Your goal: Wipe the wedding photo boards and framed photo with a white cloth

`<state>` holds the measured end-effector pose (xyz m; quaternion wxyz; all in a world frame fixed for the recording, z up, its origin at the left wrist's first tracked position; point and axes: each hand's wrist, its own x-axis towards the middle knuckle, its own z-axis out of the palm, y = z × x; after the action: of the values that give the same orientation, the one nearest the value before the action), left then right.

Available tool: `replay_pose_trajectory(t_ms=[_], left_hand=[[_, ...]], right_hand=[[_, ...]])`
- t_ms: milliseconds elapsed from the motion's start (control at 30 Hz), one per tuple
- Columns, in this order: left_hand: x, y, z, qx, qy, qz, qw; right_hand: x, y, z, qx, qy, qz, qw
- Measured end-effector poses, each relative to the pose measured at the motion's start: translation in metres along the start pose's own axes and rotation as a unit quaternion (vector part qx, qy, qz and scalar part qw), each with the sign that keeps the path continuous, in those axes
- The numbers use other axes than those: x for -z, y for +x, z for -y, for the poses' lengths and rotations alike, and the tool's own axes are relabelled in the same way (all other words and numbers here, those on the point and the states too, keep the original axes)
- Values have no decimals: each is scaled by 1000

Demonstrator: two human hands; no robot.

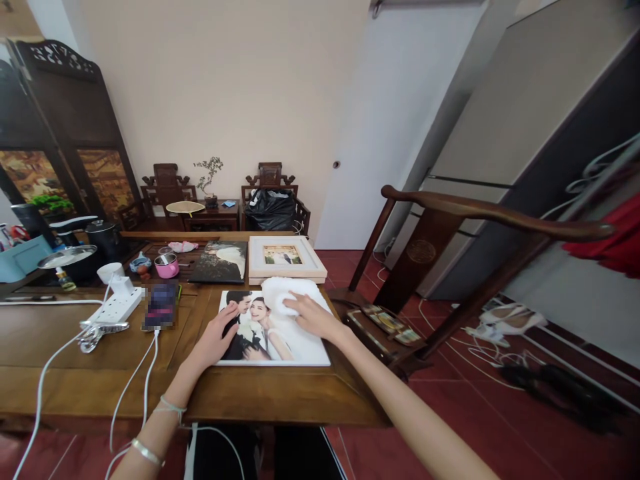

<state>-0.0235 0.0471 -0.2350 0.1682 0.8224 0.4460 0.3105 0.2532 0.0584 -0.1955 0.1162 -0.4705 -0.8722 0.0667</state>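
A large photo print [255, 333] of a couple lies face up near the table's front edge. My left hand [220, 337] rests on its left side, fingers stretched out and holding nothing. My right hand [313, 315] has a white cloth [281, 288] pressed against the upper right part of the print. The index finger reaches out over the cloth, while the other fingers are partly bent into it. Directly behind the print is a boxed frame [315, 265] with a small picture inside. A dark photo panel [216, 261] lies to the left of that frame.
On the left of the table are a power strip [120, 303], a phone [161, 305] with a white cable, a pink cup [167, 265] and a lidded pan [75, 263]. A wooden chair [420, 247] stands close to the table's right side.
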Motion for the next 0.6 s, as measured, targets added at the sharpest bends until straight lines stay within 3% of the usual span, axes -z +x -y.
replay_pose_trajectory(t_ms=[100, 167, 467, 600], left_hand=[[0, 0, -2, 2, -1, 2, 1000], [0, 0, -2, 4, -5, 0, 1000], [-8, -2, 5, 25, -6, -9, 1000], [-12, -2, 12, 16, -17, -14, 1000]], right_hand=[[-3, 11, -5, -6, 0, -10, 1000], [-8, 4, 1, -11, -3, -14, 1000], [-17, -100, 69, 55, 5, -14, 998], [-12, -106, 73, 72, 13, 2, 997]])
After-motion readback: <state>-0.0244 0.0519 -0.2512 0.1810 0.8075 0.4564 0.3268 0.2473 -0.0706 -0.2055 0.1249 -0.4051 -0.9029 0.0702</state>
